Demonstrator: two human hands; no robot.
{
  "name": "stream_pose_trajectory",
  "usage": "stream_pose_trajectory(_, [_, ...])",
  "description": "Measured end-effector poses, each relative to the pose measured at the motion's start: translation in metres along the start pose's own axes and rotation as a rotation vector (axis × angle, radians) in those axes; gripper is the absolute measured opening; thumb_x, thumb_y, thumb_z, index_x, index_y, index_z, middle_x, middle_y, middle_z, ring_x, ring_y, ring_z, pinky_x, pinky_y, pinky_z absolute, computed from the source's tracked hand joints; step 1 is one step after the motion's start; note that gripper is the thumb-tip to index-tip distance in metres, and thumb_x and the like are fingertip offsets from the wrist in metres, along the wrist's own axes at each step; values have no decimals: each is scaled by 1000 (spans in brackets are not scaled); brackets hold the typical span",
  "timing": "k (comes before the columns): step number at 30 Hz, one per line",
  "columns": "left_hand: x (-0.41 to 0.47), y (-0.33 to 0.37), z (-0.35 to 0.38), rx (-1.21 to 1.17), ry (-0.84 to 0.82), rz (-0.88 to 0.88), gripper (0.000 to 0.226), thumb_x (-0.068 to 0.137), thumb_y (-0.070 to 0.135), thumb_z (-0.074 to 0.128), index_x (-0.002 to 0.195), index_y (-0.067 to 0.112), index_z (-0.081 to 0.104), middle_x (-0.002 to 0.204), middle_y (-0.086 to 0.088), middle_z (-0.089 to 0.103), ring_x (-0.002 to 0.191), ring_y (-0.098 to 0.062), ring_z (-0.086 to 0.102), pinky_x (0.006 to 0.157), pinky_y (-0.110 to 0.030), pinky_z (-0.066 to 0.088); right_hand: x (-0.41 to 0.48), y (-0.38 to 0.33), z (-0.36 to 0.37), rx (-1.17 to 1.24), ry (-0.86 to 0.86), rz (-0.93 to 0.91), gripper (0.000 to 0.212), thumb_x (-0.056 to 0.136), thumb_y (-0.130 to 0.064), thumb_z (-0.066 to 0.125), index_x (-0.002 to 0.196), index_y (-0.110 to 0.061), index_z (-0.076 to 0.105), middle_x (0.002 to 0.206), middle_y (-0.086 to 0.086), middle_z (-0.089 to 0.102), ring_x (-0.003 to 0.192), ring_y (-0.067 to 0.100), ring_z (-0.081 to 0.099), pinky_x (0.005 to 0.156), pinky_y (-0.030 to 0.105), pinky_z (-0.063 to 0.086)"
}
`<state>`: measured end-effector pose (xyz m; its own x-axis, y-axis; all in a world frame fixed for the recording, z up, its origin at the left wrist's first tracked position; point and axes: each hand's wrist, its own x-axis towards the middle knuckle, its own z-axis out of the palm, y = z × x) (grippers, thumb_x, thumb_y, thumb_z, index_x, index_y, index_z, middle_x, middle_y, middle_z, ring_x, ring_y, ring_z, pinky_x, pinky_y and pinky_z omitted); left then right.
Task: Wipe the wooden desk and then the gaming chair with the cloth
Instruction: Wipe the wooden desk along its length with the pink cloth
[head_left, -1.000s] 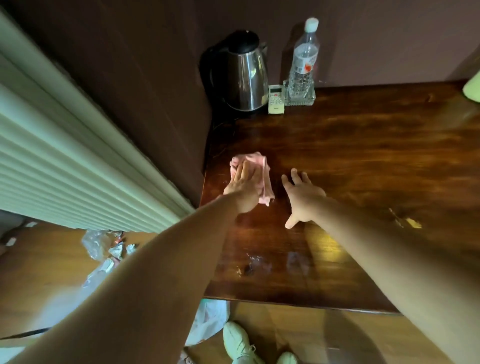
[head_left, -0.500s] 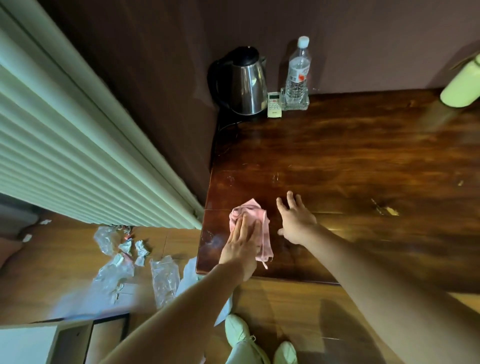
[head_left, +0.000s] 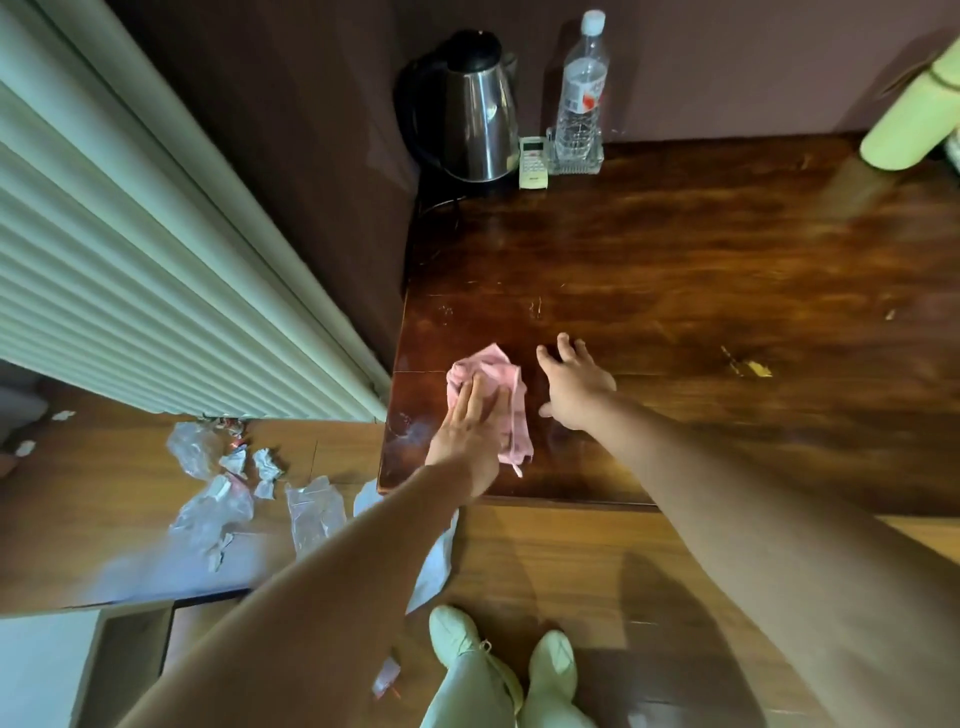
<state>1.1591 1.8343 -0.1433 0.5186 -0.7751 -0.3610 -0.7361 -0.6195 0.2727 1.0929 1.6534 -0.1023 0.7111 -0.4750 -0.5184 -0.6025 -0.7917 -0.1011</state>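
The left hand (head_left: 470, 431) has drawn the pink cloth (head_left: 493, 384) down the desk's (head_left: 675, 260) left edge toward its near corner. The right hand (head_left: 574, 387) seemingly followed.

The left hand (head_left: 467, 431) hides part of the cloth (head_left: 488, 369); a green cylinder (head_left: 909, 130) is cropped

A dark wall (head_left: 727, 62) meets a pale ribbed panel (head_left: 130, 260) above a litter-strewn wooden floor (head_left: 545, 561).

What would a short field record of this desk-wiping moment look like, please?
Left hand: flat on the pink cloth, pressing it down
Right hand: open, fingers spread, on the wooden desk beside the cloth
Cloth place: near the desk's front left corner
Back corner: kettle, remote, water bottle
Floor: crumpled wrappers
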Motion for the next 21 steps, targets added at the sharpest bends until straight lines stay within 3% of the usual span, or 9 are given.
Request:
stream_pose_trajectory(5, [-46,10,21,11,-43,-21,104,99,13,62,167,30,-15,171,-6,-30,160,-26,-24,132,-37,7,-7,-5,-6,5,-18,16,94,102,-39,68,169,-26,3,175,8,-16,162,31,-7,116,51,41])
stream_pose_trajectory(11, [12,4,-24,-26,-73,-9,95,102,9,59,169,35,-3,174,-3,-21,161,-24,-20,128,-45,26,3,-1,6,-16,-12,24,95,102,-38,67,169,-29,0,175,5,-18,162,29,-10,112,50,44])
stream_pose_trajectory(14, [20,2,-28,-24,-37,13,91,104,8,57,169,34,-1,175,-5,-19,161,-25,-19,129,-44,23,7,2,6,-8,-21,5,96,101,-40,69,169,-29,1,175,5,-18,162,30,-9,116,53,42])
stream_pose_trajectory(21, [-51,3,5,-45,-11,-33,96,100,8,59,169,30,-4,174,-4,-24,161,-26,-19,128,-40,27,-1,-10,11,31,-56,22,118,91,-46,80,168,-20,-6,172,14,-25,161,35,-15,130,55,16])
